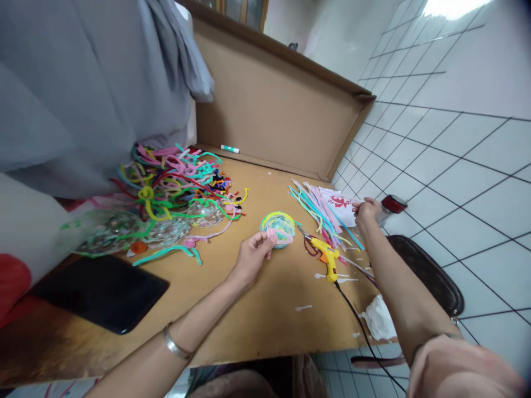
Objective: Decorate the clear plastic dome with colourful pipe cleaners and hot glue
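Observation:
My left hand [255,254] pinches a bent pink pipe cleaner [286,237], shaped into a narrow loop. Just behind it lies a round dish [279,221] with a yellow rim and blue-green swirls, partly covered by the loop and fingers. Out to the right, my right hand [366,211] is closed beside a white paper with a red print [341,207]; whatever its fingers hold is too unclear to name. Left of that paper lies a bundle of pastel pipe cleaners [317,207]. Between my arms rests a yellow glue gun [327,255], its nozzle toward the dish.
Tangled pipe cleaners [174,171] pile up on the left, near clear plastic domes [166,231]. A black tablet [105,292] lies in front. A cardboard panel [269,94] stands behind. At right are a red-lidded jar [393,204], a dark bag [427,271] and crumpled tissue [379,318].

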Tool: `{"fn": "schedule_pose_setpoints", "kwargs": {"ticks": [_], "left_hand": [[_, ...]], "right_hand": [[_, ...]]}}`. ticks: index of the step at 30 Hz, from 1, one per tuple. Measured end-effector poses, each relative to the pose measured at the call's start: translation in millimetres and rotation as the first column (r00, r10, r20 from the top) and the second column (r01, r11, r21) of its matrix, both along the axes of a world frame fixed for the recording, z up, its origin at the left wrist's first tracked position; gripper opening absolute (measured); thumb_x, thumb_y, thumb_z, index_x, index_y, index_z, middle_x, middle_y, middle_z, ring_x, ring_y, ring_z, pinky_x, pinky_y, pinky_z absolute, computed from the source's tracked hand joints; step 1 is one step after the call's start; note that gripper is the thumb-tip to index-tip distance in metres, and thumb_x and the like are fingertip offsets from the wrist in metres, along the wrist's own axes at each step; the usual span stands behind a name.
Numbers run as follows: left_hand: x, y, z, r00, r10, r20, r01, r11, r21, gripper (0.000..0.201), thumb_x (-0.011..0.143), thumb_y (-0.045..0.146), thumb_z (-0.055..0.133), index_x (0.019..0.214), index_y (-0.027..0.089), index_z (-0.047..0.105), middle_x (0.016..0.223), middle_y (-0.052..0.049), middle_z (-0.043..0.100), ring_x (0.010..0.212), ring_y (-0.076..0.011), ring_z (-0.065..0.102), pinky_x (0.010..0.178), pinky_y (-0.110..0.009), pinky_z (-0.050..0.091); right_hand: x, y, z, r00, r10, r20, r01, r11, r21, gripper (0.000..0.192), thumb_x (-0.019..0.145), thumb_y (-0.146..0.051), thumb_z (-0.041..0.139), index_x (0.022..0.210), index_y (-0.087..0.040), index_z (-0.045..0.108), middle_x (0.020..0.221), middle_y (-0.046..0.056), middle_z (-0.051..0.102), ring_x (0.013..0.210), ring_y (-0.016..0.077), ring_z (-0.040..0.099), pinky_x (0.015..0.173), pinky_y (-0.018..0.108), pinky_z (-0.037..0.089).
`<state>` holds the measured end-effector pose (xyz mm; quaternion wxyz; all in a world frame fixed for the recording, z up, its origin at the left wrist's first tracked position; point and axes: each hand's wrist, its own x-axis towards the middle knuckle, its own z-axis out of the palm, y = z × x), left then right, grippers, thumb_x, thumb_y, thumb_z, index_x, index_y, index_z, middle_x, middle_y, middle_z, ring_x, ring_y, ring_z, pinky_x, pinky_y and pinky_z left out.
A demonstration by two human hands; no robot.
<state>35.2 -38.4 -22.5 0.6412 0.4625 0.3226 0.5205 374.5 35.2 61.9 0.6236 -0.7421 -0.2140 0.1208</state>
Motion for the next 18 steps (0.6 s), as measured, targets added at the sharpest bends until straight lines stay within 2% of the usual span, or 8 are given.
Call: {"fn": "schedule_pose_setpoints", "kwargs": {"ticks": [3,6,9,12,14,16,18], "left_hand": [[-0.1,1.9,-1.7,1.0,0.01,0.022,-0.01,1.0,-0.001,0.038,0.071,0.049,0.069,0.06,0.017,0.051,0.049,0.005,0.045,0.05,-0.0074,0.037,0.055,-0.022,0.03],[0.6,3.0,-2.7,0.998,0.003,0.063,-0.001,1.0,-0.027,0.038,0.069,0.049,0.071,0.063,0.016,0.054,0.051,0.006,0.045,0.05,-0.0069,0.037,0.053,-0.021,0.03],[1.5,3.1,-2.1,0.994,-0.011,0.108,0.017,0.998,-0.059,0.038,0.066,0.049,0.074,0.069,0.015,0.058,0.053,0.006,0.046,0.05,-0.0065,0.037,0.051,-0.021,0.03],[1.7,3.0,-0.5,0.991,-0.014,0.13,0.023,0.997,-0.069,0.039,0.064,0.049,0.076,0.073,0.014,0.06,0.055,0.006,0.047,0.05,-0.0059,0.037,0.05,-0.02,0.03],[1.6,3.2,0.1,0.99,-0.008,0.139,0.017,0.998,-0.066,0.039,0.064,0.049,0.076,0.072,0.014,0.06,0.055,0.007,0.047,0.049,-0.0056,0.038,0.05,-0.02,0.03],[1.5,3.9,-0.4,0.988,0.0,0.152,0.01,0.998,-0.069,0.039,0.063,0.048,0.077,0.071,0.015,0.059,0.055,0.006,0.048,0.049,-0.0053,0.039,0.05,-0.02,0.031],[1.7,4.9,-2.2,0.985,-0.006,0.173,0.02,0.996,-0.082,0.04,0.062,0.048,0.079,0.071,0.015,0.059,0.056,0.006,0.051,0.05,-0.0054,0.041,0.05,-0.019,0.032]], "right_hand": [[-7.8,3.4,17.5,1.0,-0.027,-0.006,0.028,0.987,0.16,0.015,0.079,-0.013,0.042,0.09,-0.02,0.05,0.069,-0.001,0.061,0.05,0.0097,0.058,0.045,0.019,0.039],[-14.5,6.6,32.7,1.0,0.016,0.024,-0.023,0.959,0.283,0.026,0.074,-0.008,0.042,0.095,-0.02,0.049,0.092,0.001,0.065,0.067,0.0085,0.067,0.052,0.016,0.042],[-22.4,7.8,40.3,0.988,0.069,0.138,-0.118,0.912,0.392,0.044,0.067,-0.002,0.045,0.106,-0.021,0.049,0.113,0.003,0.062,0.083,0.0092,0.069,0.061,0.017,0.046],[-33.6,2.7,42.7,0.945,0.013,0.326,-0.157,0.894,0.42,0.043,0.066,-0.002,0.05,0.106,-0.018,0.053,0.114,0.006,0.063,0.097,0.0133,0.067,0.077,0.024,0.05],[-44.1,-5.3,43.9,0.835,-0.079,0.544,-0.179,0.897,0.405,0.03,0.072,-0.009,0.055,0.101,-0.016,0.057,0.106,0.007,0.066,0.1,0.0169,0.066,0.085,0.03,0.051],[-57.9,-15.1,45.9,0.691,-0.165,0.703,-0.192,0.897,0.399,0.019,0.082,-0.019,0.051,0.098,-0.016,0.062,0.099,0.007,0.068,0.092,0.0182,0.067,0.084,0.034,0.052],[-74.7,-24.2,48.6,0.526,-0.242,0.815,-0.209,0.892,0.4,0.025,0.091,-0.027,0.044,0.098,-0.016,0.065,0.098,0.009,0.07,0.089,0.0198,0.066,0.084,0.037,0.05]]}}
